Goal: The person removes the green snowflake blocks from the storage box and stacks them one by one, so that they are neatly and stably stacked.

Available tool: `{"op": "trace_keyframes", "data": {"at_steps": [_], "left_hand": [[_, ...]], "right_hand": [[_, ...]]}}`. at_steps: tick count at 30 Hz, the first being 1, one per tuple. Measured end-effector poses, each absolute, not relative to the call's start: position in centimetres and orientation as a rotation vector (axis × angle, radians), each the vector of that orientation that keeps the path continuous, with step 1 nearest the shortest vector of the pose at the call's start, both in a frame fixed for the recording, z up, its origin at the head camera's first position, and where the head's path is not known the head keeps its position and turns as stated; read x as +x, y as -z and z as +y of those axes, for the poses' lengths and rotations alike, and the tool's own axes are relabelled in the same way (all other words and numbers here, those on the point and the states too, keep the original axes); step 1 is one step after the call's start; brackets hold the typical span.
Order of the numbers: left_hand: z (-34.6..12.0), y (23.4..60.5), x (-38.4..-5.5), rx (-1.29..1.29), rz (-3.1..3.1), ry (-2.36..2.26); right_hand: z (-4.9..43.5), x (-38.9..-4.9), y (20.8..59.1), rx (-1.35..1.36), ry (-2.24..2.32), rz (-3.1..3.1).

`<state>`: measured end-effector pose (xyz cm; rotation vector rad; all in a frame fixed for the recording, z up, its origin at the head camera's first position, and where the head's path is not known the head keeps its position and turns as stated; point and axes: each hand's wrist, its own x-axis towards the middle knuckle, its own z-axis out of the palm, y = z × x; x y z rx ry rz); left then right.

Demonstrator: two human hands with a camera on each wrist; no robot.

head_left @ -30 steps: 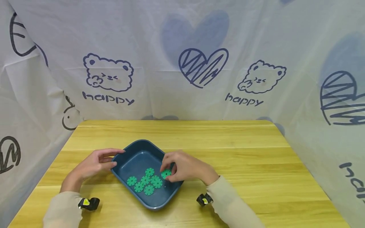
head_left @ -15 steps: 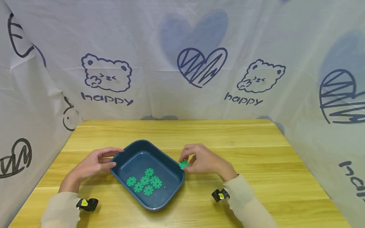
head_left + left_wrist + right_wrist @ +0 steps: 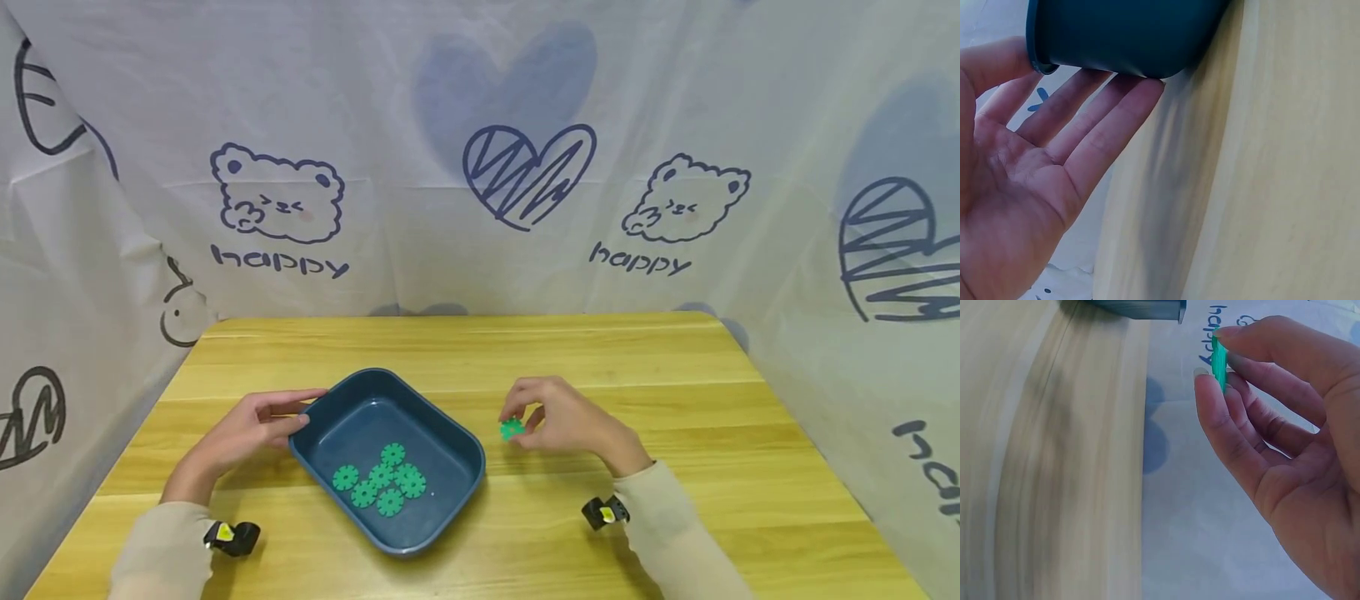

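A dark blue rectangular tray sits turned at an angle on the wooden table, with several green notched plastic discs lying in it. My left hand touches the tray's left corner, its long fingers extended along the outside wall and the thumb at the rim. To the right of the tray, my right hand pinches one green notched disc between thumb and fingertips. From the right wrist this held disc shows edge-on, above the table.
The yellowish wooden table extends to the right of and behind the tray. A white cloth with bear and heart drawings hangs round its back and sides. A black wrist camera is strapped on each sleeve.
My right hand has lifted one green disc out of the tray and carried it right, past the rim. The left hand has stayed at the tray, which has barely moved.
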<state>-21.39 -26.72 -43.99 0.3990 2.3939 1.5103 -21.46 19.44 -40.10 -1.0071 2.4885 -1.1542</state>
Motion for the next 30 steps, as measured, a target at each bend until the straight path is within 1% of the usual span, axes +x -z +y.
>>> {"op": "trace_keyframes", "data": {"at_steps": [14,30], "left_hand": [[-26.9,45.0,-21.7,0.506,2.404,-1.533],[-26.7,45.0,-21.8,0.489,2.388,-1.541]], "right_hand": [[21.4,-22.0,42.0,-1.009,1.110,2.521],[23.4,-22.7,44.1,-0.954,0.951,2.593]]}}
